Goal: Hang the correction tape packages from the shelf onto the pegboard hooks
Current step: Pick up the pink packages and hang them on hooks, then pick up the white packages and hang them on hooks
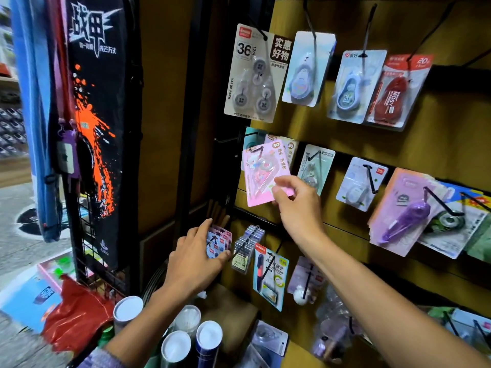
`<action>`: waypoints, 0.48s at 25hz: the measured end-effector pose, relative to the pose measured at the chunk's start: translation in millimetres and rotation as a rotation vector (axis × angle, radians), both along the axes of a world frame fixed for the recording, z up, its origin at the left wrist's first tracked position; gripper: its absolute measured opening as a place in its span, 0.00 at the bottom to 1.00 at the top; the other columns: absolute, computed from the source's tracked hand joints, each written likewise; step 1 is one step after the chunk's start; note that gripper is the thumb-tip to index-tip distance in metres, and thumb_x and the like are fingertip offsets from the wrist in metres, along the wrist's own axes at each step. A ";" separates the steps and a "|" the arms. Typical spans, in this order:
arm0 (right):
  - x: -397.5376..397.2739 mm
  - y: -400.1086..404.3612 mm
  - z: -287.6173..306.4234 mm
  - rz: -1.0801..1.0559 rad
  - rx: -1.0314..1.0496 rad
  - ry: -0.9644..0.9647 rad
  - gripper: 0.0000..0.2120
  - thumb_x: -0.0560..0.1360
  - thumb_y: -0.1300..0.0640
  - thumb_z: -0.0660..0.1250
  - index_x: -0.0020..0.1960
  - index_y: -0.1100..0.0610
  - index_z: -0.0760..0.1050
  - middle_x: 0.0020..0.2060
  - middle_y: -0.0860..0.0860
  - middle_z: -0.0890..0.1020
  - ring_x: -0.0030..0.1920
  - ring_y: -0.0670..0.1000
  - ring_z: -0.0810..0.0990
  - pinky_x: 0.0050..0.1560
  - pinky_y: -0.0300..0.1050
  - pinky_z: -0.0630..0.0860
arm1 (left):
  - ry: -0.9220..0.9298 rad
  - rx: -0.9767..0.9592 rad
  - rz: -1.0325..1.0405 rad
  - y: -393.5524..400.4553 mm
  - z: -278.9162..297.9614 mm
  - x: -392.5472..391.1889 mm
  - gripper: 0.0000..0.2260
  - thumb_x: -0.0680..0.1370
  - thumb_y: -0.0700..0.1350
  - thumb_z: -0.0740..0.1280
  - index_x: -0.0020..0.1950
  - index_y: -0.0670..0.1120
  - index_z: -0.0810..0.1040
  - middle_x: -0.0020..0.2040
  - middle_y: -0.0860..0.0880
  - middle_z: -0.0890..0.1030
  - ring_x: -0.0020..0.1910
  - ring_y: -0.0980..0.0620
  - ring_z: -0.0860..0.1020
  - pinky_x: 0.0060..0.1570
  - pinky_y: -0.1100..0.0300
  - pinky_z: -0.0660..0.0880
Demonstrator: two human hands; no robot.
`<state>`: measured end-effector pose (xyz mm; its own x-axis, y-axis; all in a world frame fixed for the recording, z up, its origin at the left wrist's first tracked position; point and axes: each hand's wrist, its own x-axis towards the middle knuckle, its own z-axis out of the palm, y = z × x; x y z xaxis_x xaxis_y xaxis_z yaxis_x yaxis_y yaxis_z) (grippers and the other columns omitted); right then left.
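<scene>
Stock on the pegboard [438, 134] first: top row has four hanging correction tape cards, namely a grey value pack [253, 75] with three rollers in it, two pale blue ones [308, 69] and a red one [397, 92]. Middle row is harder to count because the cards overlap, but I can make out at least five spots, including a purple dispenser card [406, 211] on the right. Down at the bottom there are four white-capped tubes [208, 338] standing together.

The pink correction tape package [261, 173] is a flat pink card with a cartoon character, a clear blister over the dispenser and a "30" in the upper corner. It's tilted, its top edge right up at the hook [252, 150] on the left end of the middle row, in front of other cards already hanging there.

Right hand [297, 205] pinches that card by its lower right corner, thumb in front, fingers [285, 180] curled behind. Left hand [196, 257] is lower down with fingers mostly straight, wrapped loosely over a small stack of pink packages [219, 241] by the lower hooks.
</scene>
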<state>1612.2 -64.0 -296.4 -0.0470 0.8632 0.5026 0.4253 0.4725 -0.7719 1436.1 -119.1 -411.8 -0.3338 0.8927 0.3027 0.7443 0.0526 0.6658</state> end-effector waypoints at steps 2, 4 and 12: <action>-2.5 28.4 1.5 -0.004 -0.164 -0.012 0.22 0.75 0.55 0.69 0.68 0.47 0.72 0.63 0.45 0.75 0.62 0.50 0.75 0.62 0.47 0.73 | -0.002 0.020 -0.014 9.5 -3.0 0.5 0.36 0.74 0.59 0.68 0.78 0.55 0.56 0.73 0.50 0.68 0.68 0.46 0.68 0.63 0.46 0.70; -7.8 56.6 2.0 0.003 -0.301 -0.006 0.31 0.73 0.56 0.70 0.74 0.46 0.65 0.68 0.50 0.71 0.62 0.54 0.74 0.59 0.52 0.75 | -0.017 0.024 -0.028 18.5 -6.3 1.7 0.36 0.74 0.59 0.68 0.77 0.56 0.56 0.73 0.51 0.67 0.68 0.46 0.68 0.64 0.45 0.70; -1.7 99.6 -9.7 0.142 -0.667 0.259 0.33 0.75 0.51 0.70 0.74 0.38 0.60 0.72 0.49 0.66 0.63 0.55 0.71 0.53 0.55 0.79 | -0.040 0.017 -0.077 39.2 -21.3 11.5 0.36 0.74 0.58 0.69 0.77 0.54 0.58 0.71 0.49 0.69 0.68 0.45 0.68 0.66 0.45 0.69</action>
